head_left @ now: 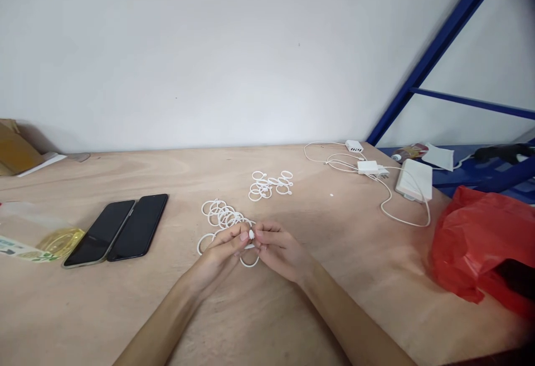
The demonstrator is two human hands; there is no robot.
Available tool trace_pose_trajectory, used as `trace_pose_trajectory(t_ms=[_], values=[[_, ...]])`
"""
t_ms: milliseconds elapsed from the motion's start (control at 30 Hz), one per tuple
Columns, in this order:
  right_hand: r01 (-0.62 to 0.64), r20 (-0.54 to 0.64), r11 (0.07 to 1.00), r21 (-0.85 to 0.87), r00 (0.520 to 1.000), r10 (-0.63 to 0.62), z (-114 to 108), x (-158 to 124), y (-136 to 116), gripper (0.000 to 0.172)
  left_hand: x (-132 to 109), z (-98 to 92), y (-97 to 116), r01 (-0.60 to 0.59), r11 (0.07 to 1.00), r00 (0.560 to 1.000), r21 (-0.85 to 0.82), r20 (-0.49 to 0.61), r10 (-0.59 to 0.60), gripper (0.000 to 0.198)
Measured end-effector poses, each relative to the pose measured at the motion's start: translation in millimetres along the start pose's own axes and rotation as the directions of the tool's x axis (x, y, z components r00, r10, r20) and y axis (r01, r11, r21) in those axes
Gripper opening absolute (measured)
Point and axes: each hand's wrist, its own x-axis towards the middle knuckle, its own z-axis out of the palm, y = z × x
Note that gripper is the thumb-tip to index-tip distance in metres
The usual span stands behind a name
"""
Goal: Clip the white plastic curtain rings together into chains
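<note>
My left hand (223, 250) and my right hand (282, 248) meet near the middle of the wooden table, fingertips pinched on a small white piece (251, 234) between them. Below it hangs or lies a white ring (249, 266); whether it is joined to the piece is unclear. Just behind my left hand lies a pile of white rings (219, 213), partly covered by the fingers. A second cluster of white rings (261, 186) sits farther back.
Two dark phones (137, 227) lie at left beside a clear plastic bag (45, 238). At right are white cables (387, 190), a white box (414, 180) and a red plastic bag (476, 238). A cardboard box (19, 149) stands back left, a blue metal frame (418, 65) at right.
</note>
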Motion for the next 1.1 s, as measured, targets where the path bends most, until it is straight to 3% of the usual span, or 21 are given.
trace_pose_trajectory(t_ms=[200, 467, 567, 600, 667, 733, 800, 833, 967, 1100], values=[[0.035, -0.021, 0.986, 0.162, 0.999, -0.032, 3, 1, 3, 0.025, 2, -1.6, 2, -0.085, 0.986, 0.996, -0.143, 0.027, 0.090, 0.031], [0.026, -0.091, 0.990, 0.141, 0.996, -0.013, 0, 5, 0, 0.020, 7, -6.2, 1, -0.081, 0.994, 0.996, -0.070, -0.031, 0.079, 0.022], [0.053, -0.175, 0.998, 0.027, 0.983, -0.048, -3, 8, 0, 0.016, 8, -14.1, 2, -0.127, 0.979, 0.980, 0.159, -0.134, 0.149, 0.021], [0.070, -0.225, 0.996, -0.057, 0.971, -0.081, -6, 9, -1, 0.016, 8, -16.8, 3, -0.160, 0.940, 0.960, 0.301, -0.173, 0.219, 0.020], [0.099, -0.352, 0.951, -0.292, 0.913, -0.204, -12, 11, -3, 0.016, 8, -22.0, 2, -0.224, 0.763, 0.894, 0.606, -0.185, 0.409, 0.014], [0.088, -0.440, 0.823, -0.561, 0.811, -0.386, -19, 14, -7, 0.016, 8, -26.6, 0, -0.245, 0.527, 0.824, 0.814, -0.111, 0.555, 0.010], [0.045, -0.405, 0.630, -0.775, 0.729, -0.551, -26, 18, -12, 0.017, 9, -30.0, -5, -0.240, 0.361, 0.795, 0.901, -0.030, 0.605, 0.012], [0.024, -0.360, 0.531, -0.847, 0.710, -0.605, -30, 20, -15, 0.018, 9, -31.2, -7, -0.234, 0.314, 0.793, 0.920, -0.007, 0.609, 0.014], [-0.104, -0.220, 0.208, -0.973, 0.700, -0.680, -43, 32, -27, 0.022, 10, -33.7, -12, -0.215, 0.242, 0.794, 0.946, 0.025, 0.608, 0.019], [-0.408, -0.256, -0.063, -0.911, 0.677, -0.690, -59, 30, -38, 0.025, 11, -35.5, -12, -0.204, 0.208, 0.776, 0.957, 0.029, 0.630, 0.018]])
